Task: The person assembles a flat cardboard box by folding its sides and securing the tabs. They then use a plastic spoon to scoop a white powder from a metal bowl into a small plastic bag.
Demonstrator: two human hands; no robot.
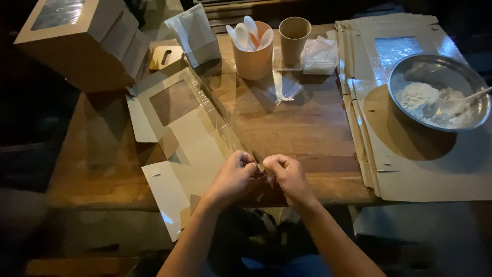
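Both hands met at the near edge of the wooden worktop (302,128), knuckles almost touching. The left hand (233,177) had its grip narrowed to a pinch, thumb and fingers closed on the near end of a clear film sheet (220,115), and the right hand (287,172) pinched the same end just beside it; the exact spot between the fingertips was too dim to make out. The film rose from the hands and ran away toward the far left, standing tilted above a flat cardboard box blank (179,138) with a cut-out window, which lay on the worktop with one flap hanging over the near edge. At the far left corner stood a stack of folded window boxes (87,46), and near them a small wooden tape holder (165,56) and a white napkin stand (195,33). Toward the middle of the far edge stood a paper cup filled with white plastic spoons (251,48), a second, plain paper cup (294,36) beside it, and a small clear packet (319,56) just to its right. On the right lay a pile of flat box blanks (410,169), and on top of it rested a metal bowl (435,95) holding white flour with a utensil leaning in it.
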